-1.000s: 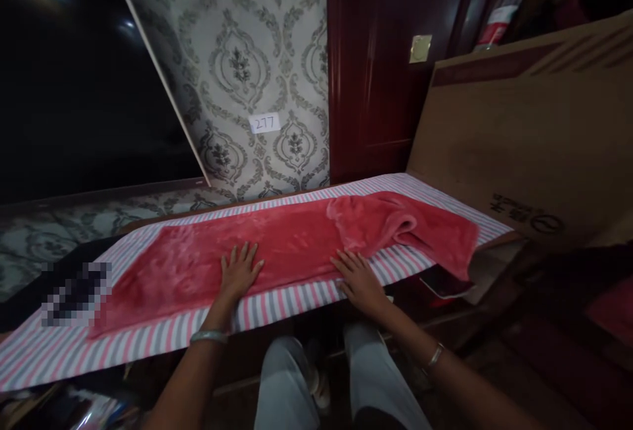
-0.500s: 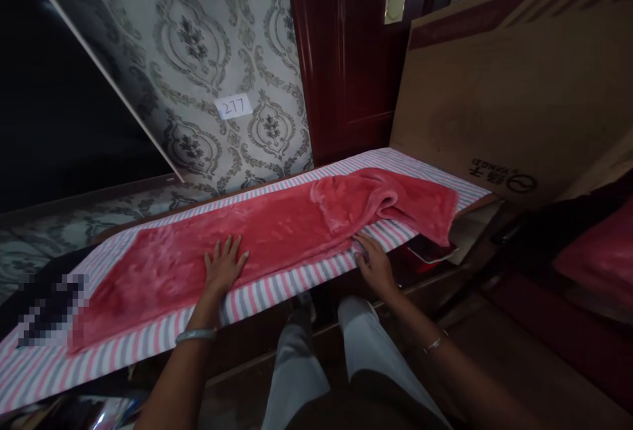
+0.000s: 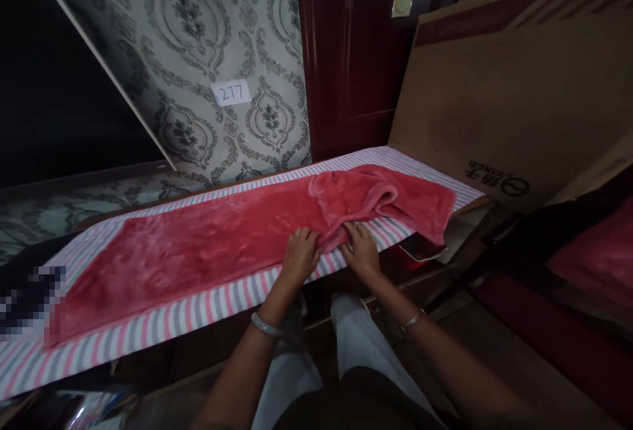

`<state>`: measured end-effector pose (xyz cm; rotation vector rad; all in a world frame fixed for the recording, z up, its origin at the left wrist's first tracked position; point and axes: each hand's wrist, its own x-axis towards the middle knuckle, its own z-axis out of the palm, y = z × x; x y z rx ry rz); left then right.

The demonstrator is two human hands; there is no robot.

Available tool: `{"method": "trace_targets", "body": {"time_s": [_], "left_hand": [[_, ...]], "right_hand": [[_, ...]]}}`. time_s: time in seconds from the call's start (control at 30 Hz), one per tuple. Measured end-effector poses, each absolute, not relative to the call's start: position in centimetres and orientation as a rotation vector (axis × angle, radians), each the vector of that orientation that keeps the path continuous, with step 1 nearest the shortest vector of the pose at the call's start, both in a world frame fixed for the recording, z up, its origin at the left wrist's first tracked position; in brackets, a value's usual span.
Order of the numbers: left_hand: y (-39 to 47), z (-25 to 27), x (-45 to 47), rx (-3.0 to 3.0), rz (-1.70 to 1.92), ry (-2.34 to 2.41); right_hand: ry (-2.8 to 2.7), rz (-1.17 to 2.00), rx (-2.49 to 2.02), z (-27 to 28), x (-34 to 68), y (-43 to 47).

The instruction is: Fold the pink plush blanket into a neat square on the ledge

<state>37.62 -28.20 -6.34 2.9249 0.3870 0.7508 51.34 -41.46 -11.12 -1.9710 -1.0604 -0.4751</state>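
Observation:
A long strip of plush red fabric (image 3: 198,239) lies along a striped cloth (image 3: 217,306) in pink, grey and white. Its left part is spread fairly flat, while the right part is bunched, with a curled fold on top. My left hand (image 3: 299,257) has its fingers bent over the fabric's near edge. Just to its right, my right hand (image 3: 362,250) pinches the same edge. Between the two hands the fabric is lifted into a small crumpled fold. The fingertips are partly hidden in the plush.
A large cardboard box (image 3: 494,87) leans at the back right beside a dark red door panel (image 3: 346,47). A paper marked 277 (image 3: 232,92) is on the patterned wall. A dark screen (image 3: 69,87) stands at left. A phone-like object (image 3: 422,246) sits under the fabric's right end.
My left hand has moved right, from lying flat with fingers spread to gripping the near edge by my right hand. My right hand has shifted slightly left, and the edge there is gathered up.

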Motion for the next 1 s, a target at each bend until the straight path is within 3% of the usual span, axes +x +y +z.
{"method": "trace_targets", "body": {"time_s": [0.17,0.57,0.87,1.0], "left_hand": [[-28.1,-7.1,37.8,2.872,0.869,0.406],[-27.9,-7.1,38.8,2.874,0.766,0.562],[-21.8,-2.0,38.5,2.170,1.325,0.596],[-18.9,0.2,37.1,1.957,1.422,0.771]], "right_hand": [[-1.098,-0.398,-1.775,-10.3,51.8,-40.8],[-0.938,-0.371,-1.550,-9.3,51.6,-38.8],[-0.831,-0.393,-1.526,-10.8,54.0,-42.1],[-0.639,-0.615,-1.651,-11.4,58.2,-46.3]]}}
